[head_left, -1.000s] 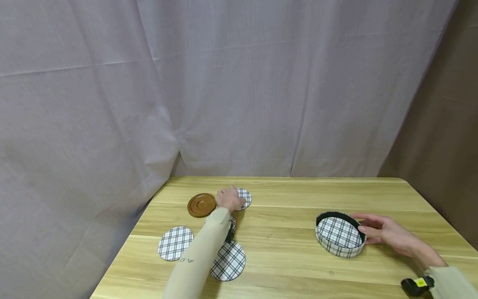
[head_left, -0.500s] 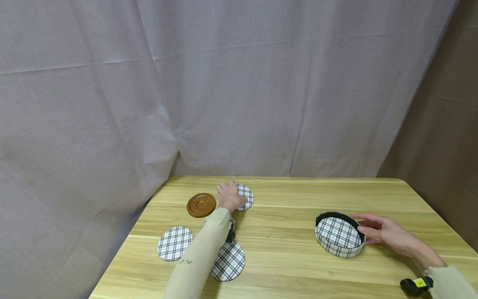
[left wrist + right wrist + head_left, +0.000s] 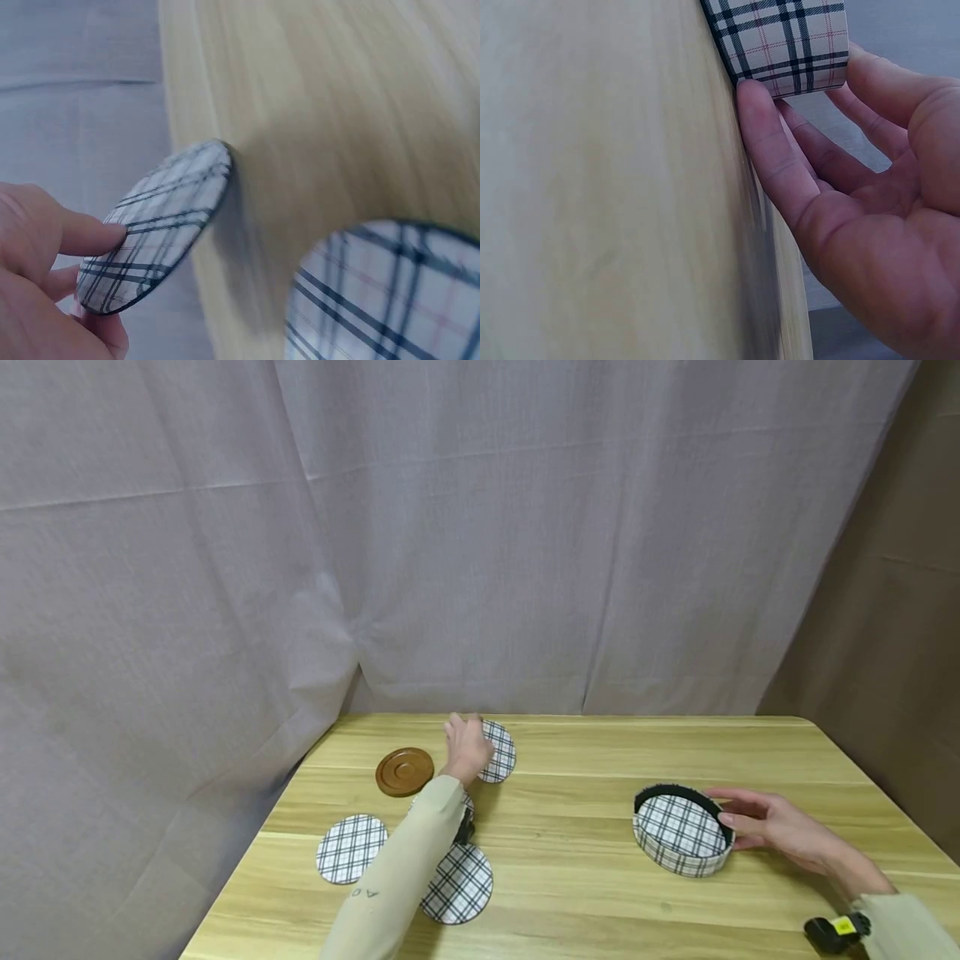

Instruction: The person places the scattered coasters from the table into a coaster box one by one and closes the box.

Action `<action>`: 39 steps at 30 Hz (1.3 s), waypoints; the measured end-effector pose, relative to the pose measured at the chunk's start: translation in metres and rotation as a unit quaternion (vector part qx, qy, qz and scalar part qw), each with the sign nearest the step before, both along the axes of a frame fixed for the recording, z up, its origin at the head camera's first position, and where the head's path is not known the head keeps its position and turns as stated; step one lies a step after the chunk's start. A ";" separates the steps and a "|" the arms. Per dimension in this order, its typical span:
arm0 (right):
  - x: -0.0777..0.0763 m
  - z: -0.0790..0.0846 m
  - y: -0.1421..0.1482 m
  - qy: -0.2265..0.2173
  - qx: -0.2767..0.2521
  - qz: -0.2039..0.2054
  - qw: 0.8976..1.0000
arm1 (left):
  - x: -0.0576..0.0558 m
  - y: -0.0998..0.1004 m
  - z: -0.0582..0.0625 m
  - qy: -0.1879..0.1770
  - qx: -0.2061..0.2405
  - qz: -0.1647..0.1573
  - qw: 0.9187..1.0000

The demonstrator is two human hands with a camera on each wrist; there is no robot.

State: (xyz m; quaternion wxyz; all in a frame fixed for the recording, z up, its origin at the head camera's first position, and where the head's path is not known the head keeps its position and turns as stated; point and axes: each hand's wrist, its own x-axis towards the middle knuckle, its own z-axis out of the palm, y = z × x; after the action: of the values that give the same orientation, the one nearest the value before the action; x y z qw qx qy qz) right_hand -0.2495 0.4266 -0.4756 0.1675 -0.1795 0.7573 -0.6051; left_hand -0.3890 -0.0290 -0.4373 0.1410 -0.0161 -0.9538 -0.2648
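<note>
At the far left of the table my left hand (image 3: 467, 747) pinches a round plaid coaster (image 3: 500, 752) by its edge. In the left wrist view the thumb lies on the checked face of that coaster (image 3: 161, 221), which is tilted up with its far edge close to the tabletop. On the right, my right hand (image 3: 791, 835) holds the wall of a round plaid coaster holder (image 3: 681, 862), black inside. A plaid disc (image 3: 678, 825) fills the middle of it. The right wrist view shows the fingers at the outside of the holder (image 3: 795, 45).
A brown wooden round saucer (image 3: 405, 772) lies left of my left hand. Plaid coasters lie flat nearer me: one at left (image 3: 352, 848), one partly under the sleeve (image 3: 459, 885), and another mostly hidden by the forearm. A grey curtain (image 3: 480, 543) hangs behind the table (image 3: 570, 860).
My left hand has taken the far coaster by its edge and tilted it up, shifting slightly back and to the right. The right hand and holder have stayed in place.
</note>
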 end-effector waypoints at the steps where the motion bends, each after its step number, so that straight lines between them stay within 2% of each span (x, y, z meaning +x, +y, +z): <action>1: 0.000 0.000 0.000 0.001 0.000 -0.001 1.000 | 0.001 0.002 0.002 0.007 0.007 -0.009 1.000; 6: 0.000 0.000 0.000 -0.002 0.004 -0.007 1.000 | 0.009 0.012 0.015 0.014 0.025 -0.054 0.998; 13: 0.000 0.000 -0.003 0.001 0.006 -0.009 1.000 | 0.020 0.028 0.028 0.030 0.023 -0.088 0.995; 20: -0.001 0.001 -0.005 -0.002 0.009 -0.011 1.000 | 0.028 0.040 0.036 0.037 0.075 -0.116 0.990; 27: -0.002 0.000 -0.003 0.000 0.006 -0.008 1.000 | 0.040 0.051 0.041 0.012 0.152 -0.134 0.979; 32: 0.000 0.000 -0.004 -0.003 0.012 -0.010 1.000 | 0.046 0.061 0.041 -0.001 0.174 -0.138 0.975; 39: 0.000 0.002 -0.004 -0.004 0.017 -0.016 1.000 | 0.050 0.079 0.040 0.004 0.210 -0.138 0.968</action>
State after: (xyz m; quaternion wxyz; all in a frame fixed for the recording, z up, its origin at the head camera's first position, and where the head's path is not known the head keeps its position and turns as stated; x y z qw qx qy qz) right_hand -0.2499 0.4222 -0.4740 0.1639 -0.1616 0.7693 -0.5960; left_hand -0.3394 0.0501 -0.3975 0.1071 -0.1185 -0.8646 -0.4763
